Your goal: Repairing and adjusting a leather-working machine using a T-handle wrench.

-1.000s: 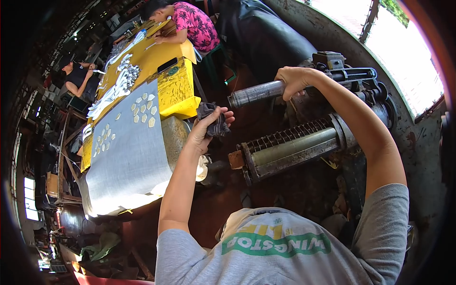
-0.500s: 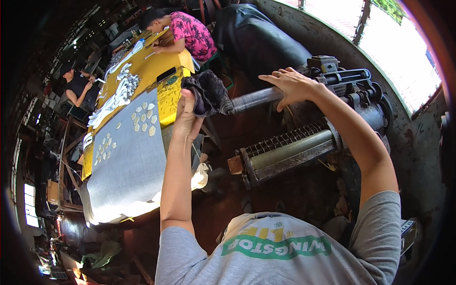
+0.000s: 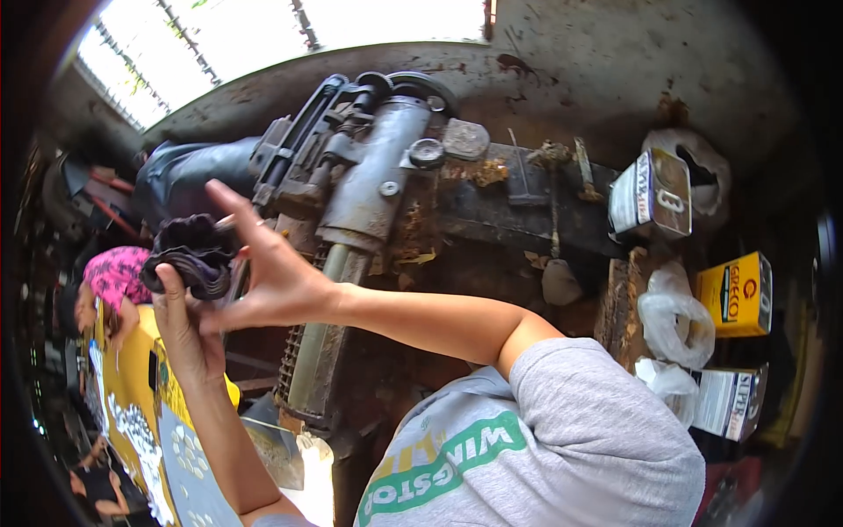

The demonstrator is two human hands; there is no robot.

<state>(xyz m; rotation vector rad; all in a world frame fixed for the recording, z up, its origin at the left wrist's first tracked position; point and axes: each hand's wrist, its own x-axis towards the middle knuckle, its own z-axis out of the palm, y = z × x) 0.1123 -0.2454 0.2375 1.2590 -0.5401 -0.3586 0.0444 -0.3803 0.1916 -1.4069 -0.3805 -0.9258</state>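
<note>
At the left, my left hand (image 3: 189, 338) is closed on a bunched, dark, crumpled cloth (image 3: 189, 250), its thumb pressed on the near side. My right hand (image 3: 281, 277) reaches across just right of the cloth, thumb and fingers spread and a little blurred. Whether its fingertips touch the cloth I cannot tell. Behind my hands stands a worn grey machine with a thick metal cylinder (image 3: 373, 180). A greenish bar (image 3: 316, 373) extends from it toward me, alongside a coiled spring (image 3: 288, 364). My right forearm crosses over this bar.
A yellow table (image 3: 132, 356) with white pieces lies at lower left; a person in a pink patterned shirt (image 3: 118, 268) leans over it. On the right are a white can (image 3: 654, 193), a yellow can (image 3: 738, 294) and plastic bags (image 3: 676, 316). A dark bench (image 3: 571, 206) runs along the wall.
The view has turned to the right, bringing the cans and wall bench into sight. My right hand has left the metal tube and come beside the cloth, which my left hand still holds.
</note>
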